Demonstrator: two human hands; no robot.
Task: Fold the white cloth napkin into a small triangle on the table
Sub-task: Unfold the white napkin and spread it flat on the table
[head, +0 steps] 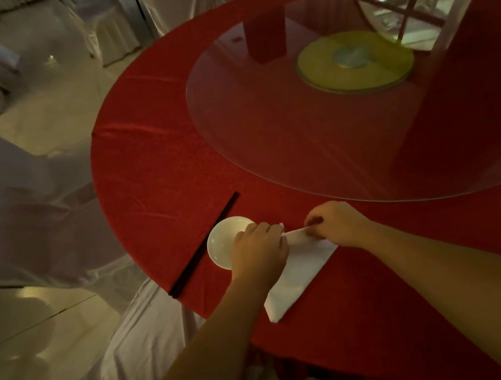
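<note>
The white cloth napkin point(297, 272) lies folded on the red tablecloth point(156, 158) near the table's front edge, narrowing to a point toward me. My left hand point(258, 249) presses down on the napkin's upper left part, fingers curled over the cloth. Over at the napkin's top edge, my right hand point(336, 226) pinches the fold between thumb and fingers. Both hands hide the napkin's far end.
A small white dish point(223, 242) sits just left of my left hand, with dark chopsticks point(204, 245) lying diagonally beside it. A round glass turntable point(359, 102) covers the table's centre. White-covered chairs point(18, 208) stand at the left and near edge.
</note>
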